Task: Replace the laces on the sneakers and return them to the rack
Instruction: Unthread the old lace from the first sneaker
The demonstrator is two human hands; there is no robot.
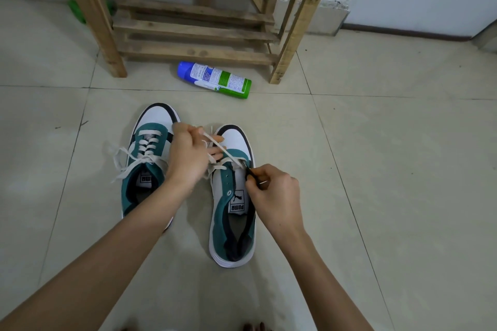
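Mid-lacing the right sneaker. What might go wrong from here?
The left hand holds the lace taut while the right hand pinches its end at the eyelets of the right sneaker; a tug may leave the ends uneven.
The left sneaker has loose lace ends sprawled on the floor; they may snag.
The spray can lies before the rack and may roll underfoot.

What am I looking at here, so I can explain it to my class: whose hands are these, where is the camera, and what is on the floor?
There is no machine. One camera worn on a person's head looks down at their bare hands. On the tiled floor stand a laced sneaker and a half-laced sneaker, both green-and-white Pumas. The left hand holds the white lace taut; the right hand pinches the half-laced sneaker's eyelet edge. Beyond, a spray can lies before a wooden shoe rack.
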